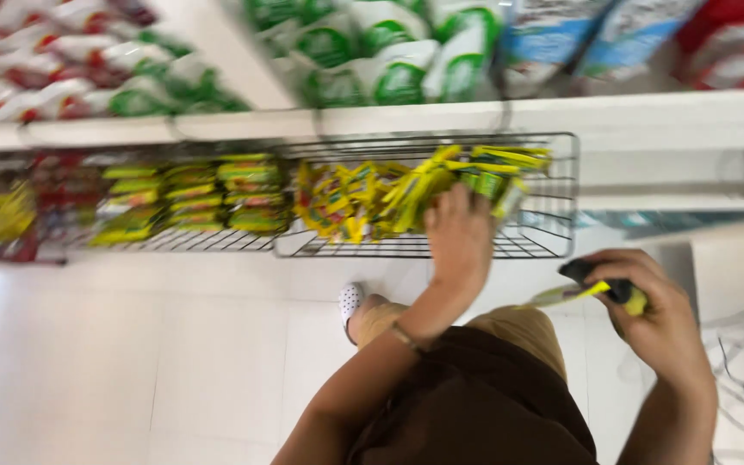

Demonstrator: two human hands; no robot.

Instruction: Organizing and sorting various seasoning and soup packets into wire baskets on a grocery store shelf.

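as the left hand [458, 232] was closed on yellow sachets [475, 176] in the wire basket [561, 198], a black-and-yellow tool [604, 288] was clasped, kept ready, by the right hand [656, 314].

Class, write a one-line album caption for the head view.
Left hand reaches into a wire basket of yellow packets; right hand holds a scanner.

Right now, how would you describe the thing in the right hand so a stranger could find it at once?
Start at the wire basket under the white shelf, then look lower right to the right hand. It grips a small black and yellow tool. Unlike the sachets near the left hand, it is solid and dark.
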